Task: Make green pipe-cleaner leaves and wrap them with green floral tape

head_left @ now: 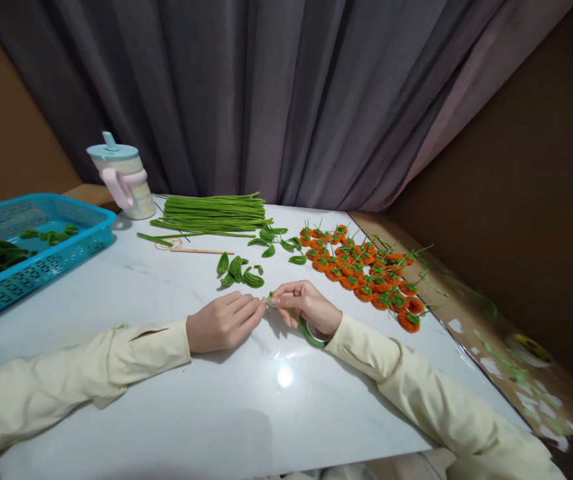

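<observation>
Curtain [266, 100]: grey, with long folds, it hangs in front of you.
Table [356, 427]: white and shiny, with faint grey veins, before you.
Left wall [6, 133]: brown, plain.
Right wall [516, 167]: brown also, and darker.
Light: one round bright reflection [285, 377] on your table.

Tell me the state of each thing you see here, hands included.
Pale drinking cup: upright, blue lid on
Blue perforated plastic basket: open, partly filled
Long fuzzy green stems: lying side by side
Curved fuzzy green leaves: loose, clustered
Fuzzy orange flowers: grouped together
Left hand: fingers curled
Right hand: pinching a small green piece
Green ring-shaped roll: against right hand
Grey fabric curtain: hanging in folds
</observation>
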